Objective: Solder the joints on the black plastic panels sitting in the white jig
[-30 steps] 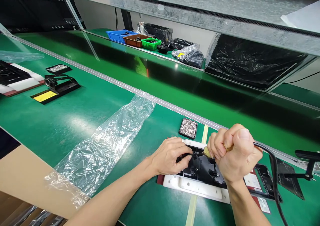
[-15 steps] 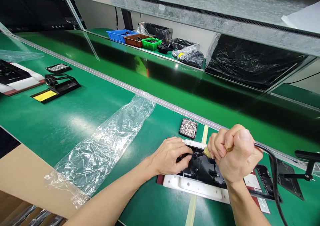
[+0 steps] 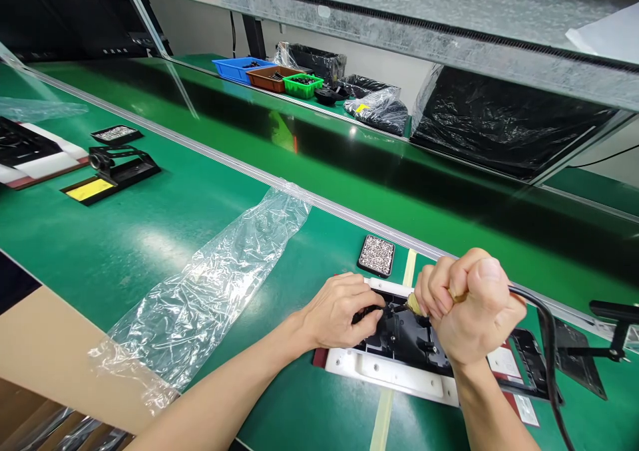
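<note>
My right hand (image 3: 472, 308) is wrapped round a corded electric screwdriver (image 3: 413, 304) with a yellowish front end. Its bit points left and down at a black plastic housing (image 3: 409, 339). That housing lies in a white fixture (image 3: 387, 372) with dark red edges below it. My left hand (image 3: 344, 312) rests over the housing's left part, thumb and forefinger bent together close to the bit. Whatever those fingers pinch is hidden or too small to make out. Behind the fixture sits a small black tray (image 3: 376, 256) full of tiny screws.
A black cable (image 3: 549, 358) hangs from the screwdriver on the right. Clear plastic film (image 3: 219, 285) covers a strip of the green bench. A black bracket (image 3: 117, 177) and another screw tray (image 3: 116, 134) lie left. Blue, brown and green bins (image 3: 302, 92) stand at the back.
My right hand with the screwdriver has shifted very slightly to the right. My left hand and the housing stay where they were.
</note>
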The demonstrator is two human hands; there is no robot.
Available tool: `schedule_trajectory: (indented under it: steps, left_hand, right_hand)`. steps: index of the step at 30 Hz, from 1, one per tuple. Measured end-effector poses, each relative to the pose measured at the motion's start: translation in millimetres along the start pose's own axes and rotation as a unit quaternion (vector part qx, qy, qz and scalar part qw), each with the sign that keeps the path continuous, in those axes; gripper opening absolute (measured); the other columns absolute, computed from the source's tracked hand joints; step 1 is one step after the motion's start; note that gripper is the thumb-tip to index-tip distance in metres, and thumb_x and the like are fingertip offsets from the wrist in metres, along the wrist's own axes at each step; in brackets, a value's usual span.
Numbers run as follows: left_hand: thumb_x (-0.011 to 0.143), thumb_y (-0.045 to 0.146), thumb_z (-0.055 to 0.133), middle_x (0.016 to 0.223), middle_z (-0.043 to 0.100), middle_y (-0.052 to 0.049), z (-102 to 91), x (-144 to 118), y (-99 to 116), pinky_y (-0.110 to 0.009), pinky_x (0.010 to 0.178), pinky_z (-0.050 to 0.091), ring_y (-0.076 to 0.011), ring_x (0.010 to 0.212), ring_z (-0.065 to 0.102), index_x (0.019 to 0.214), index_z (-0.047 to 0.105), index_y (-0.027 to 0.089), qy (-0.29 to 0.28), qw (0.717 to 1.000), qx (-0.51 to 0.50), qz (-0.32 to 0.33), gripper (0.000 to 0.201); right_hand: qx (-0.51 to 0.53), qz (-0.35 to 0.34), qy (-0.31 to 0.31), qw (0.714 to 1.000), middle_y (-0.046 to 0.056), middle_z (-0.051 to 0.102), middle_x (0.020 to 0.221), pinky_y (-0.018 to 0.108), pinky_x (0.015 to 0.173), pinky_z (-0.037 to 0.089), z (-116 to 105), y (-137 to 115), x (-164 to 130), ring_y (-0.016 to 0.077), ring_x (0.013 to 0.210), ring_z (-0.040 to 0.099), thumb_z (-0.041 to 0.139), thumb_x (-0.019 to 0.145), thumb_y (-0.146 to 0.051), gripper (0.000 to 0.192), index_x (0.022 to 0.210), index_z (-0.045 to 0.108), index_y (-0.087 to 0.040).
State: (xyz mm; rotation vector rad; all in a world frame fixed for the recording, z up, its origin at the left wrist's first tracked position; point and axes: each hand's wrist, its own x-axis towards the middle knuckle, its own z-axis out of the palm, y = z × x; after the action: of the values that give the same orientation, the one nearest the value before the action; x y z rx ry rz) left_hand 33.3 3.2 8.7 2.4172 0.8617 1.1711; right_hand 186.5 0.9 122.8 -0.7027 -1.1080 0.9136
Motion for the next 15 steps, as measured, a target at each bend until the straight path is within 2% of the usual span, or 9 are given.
schedule_trajectory:
  steps: [15]
  left_hand:
    - [0.097,0.026,0.053,0.077,0.07,-0.003,-0.6,-0.4,0.6,-0.036,0.067,0.044,-0.0187,0.07,0.059,0.099,0.071,0.016,-0.006,1.0,0.001,-0.003,0.02]
  right_hand:
    - [0.005,0.002,-0.001,1.0,-0.006,0.035,0.043,0.019,0.032,0.026,1.1,1.6,-0.4,0.0061,0.034,0.028,0.057,0.095,-0.031,0.041,0.059,0.041,-0.02]
